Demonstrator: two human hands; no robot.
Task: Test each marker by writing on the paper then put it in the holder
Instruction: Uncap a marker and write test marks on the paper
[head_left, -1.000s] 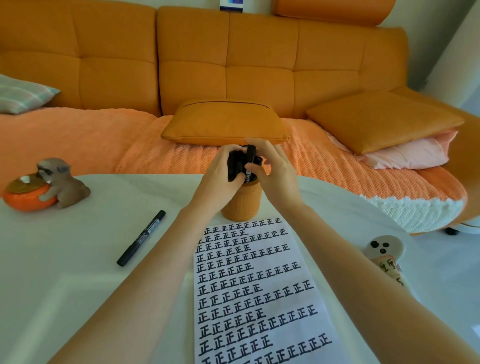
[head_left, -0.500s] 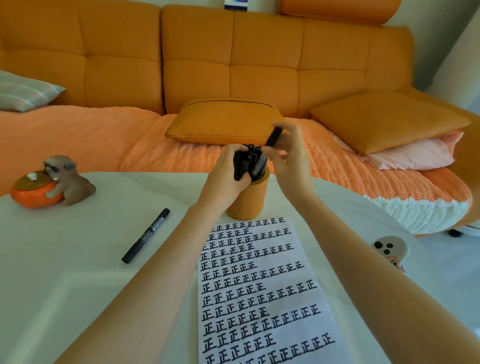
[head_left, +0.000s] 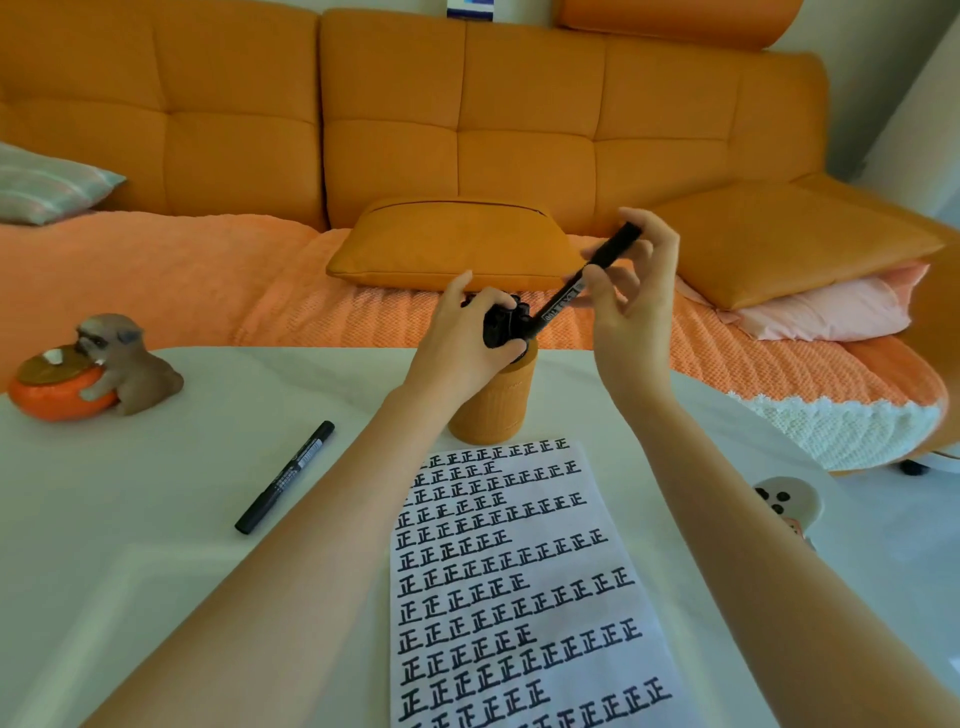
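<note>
An orange ribbed holder (head_left: 491, 410) stands on the white table just beyond a sheet of paper (head_left: 524, 587) filled with rows of black written characters. Several black markers (head_left: 506, 325) stick out of the holder's top. My left hand (head_left: 460, 338) grips that bundle of markers. My right hand (head_left: 631, 291) pinches one black marker (head_left: 587, 278) that slants up to the right, its lower end among the bundle at the holder's mouth. Another capped black marker (head_left: 285, 478) lies loose on the table to the left.
A dog figurine hugging an orange dish (head_left: 88, 371) sits at the table's left edge. A phone in a patterned case (head_left: 787, 501) lies at the right, partly behind my forearm. An orange sofa with cushions (head_left: 457, 239) fills the background.
My right hand has lifted up and to the right, drawing one marker out at a slant from the bundle. My left hand stays around the markers in the holder.
</note>
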